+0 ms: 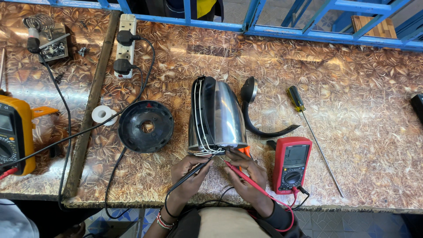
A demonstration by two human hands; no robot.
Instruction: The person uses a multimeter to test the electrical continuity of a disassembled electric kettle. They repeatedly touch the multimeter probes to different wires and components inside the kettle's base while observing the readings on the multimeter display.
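Patterned worktop [352,110], steel kettle [220,117] just beyond fingers [200,161], probes [238,172] touching its base

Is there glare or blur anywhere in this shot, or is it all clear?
Head view: sharp overall; bright glare streaks the steel kettle body and the glossy tabletop; both hands, left and right, look crisp; edges bend slightly from the wide lens.

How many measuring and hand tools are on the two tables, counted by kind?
Multimeters: 2, the red handheld multimeter and the yellow handheld multimeter
Test probes: 2, the black probe in the left hand and the red probe in the right hand
Screwdrivers: 1, the long yellow-handled screwdriver
Total: 5
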